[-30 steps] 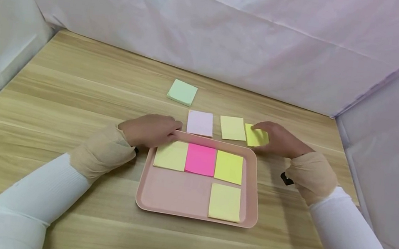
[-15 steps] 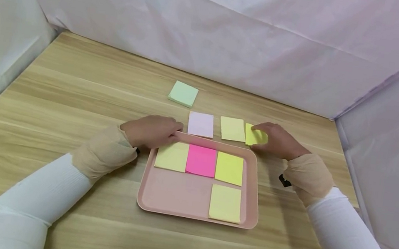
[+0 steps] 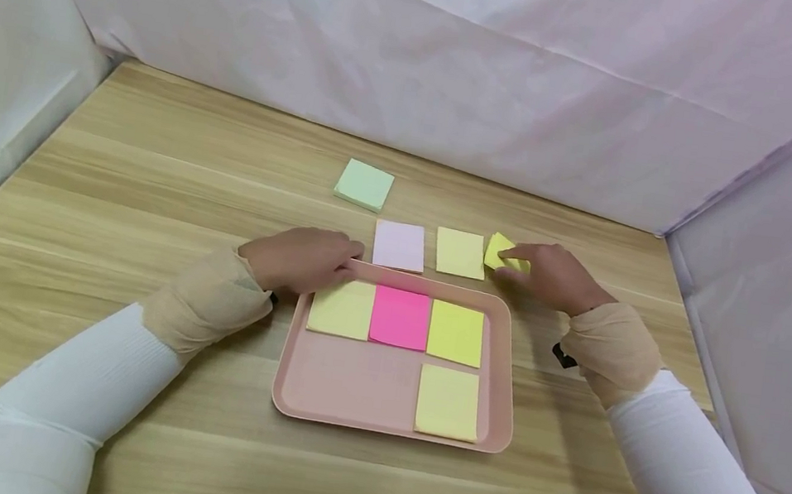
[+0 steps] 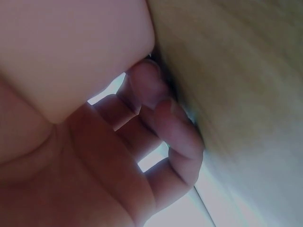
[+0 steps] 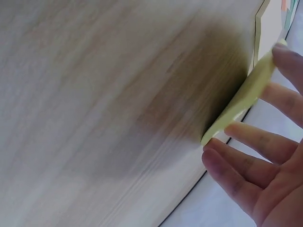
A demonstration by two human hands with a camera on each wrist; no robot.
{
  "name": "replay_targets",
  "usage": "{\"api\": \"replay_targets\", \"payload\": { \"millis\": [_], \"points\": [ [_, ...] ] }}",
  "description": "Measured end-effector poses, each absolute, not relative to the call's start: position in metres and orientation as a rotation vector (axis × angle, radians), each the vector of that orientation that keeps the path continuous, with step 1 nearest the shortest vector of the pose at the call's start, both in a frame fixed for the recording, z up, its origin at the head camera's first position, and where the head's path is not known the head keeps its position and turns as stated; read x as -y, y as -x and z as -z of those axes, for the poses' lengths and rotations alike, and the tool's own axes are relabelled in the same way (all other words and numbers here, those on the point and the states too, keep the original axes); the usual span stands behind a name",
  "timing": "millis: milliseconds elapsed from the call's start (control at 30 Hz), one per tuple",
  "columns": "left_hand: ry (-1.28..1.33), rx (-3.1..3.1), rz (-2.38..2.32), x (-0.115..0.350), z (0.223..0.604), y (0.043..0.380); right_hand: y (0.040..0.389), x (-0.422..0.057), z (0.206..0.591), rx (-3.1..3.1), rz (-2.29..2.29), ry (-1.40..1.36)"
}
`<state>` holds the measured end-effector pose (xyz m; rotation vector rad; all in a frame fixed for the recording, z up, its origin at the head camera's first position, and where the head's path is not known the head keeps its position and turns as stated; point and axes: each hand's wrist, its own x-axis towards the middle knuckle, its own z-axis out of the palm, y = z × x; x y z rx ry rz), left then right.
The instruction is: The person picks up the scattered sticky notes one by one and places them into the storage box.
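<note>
My left hand holds the far left corner of a pink tray. In the left wrist view its curled fingers lie against the tray's outer wall. To the right, my right hand pinches a bright yellow sticky note pad. The right wrist view shows this pad tilted and slightly bowed between thumb and fingers, with its shadow on the table. A pale yellow pad lies just left of it, then a lilac pad.
In the tray's far row lie a pale yellow pad, a pink pad and a bright yellow pad. Another pale yellow pad occupies the near right corner. A mint green pad lies farther back. White sheeting walls off the table.
The bright yellow pad under my right hand lay flat and is now tilted, with its far edge shifted away from the tray. My left hand and the tray stay put.
</note>
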<state>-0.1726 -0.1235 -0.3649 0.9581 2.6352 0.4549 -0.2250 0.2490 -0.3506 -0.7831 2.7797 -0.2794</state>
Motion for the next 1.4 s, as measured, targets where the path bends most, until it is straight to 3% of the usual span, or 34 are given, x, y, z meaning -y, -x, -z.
{"api": "replay_targets", "payload": {
  "millis": [1400],
  "points": [
    [-0.946,-2.625,-0.442,0.1219,0.3625,0.1713,0.2168,-0.2498,0.3453,-3.161,0.287,0.774]
  ]
}}
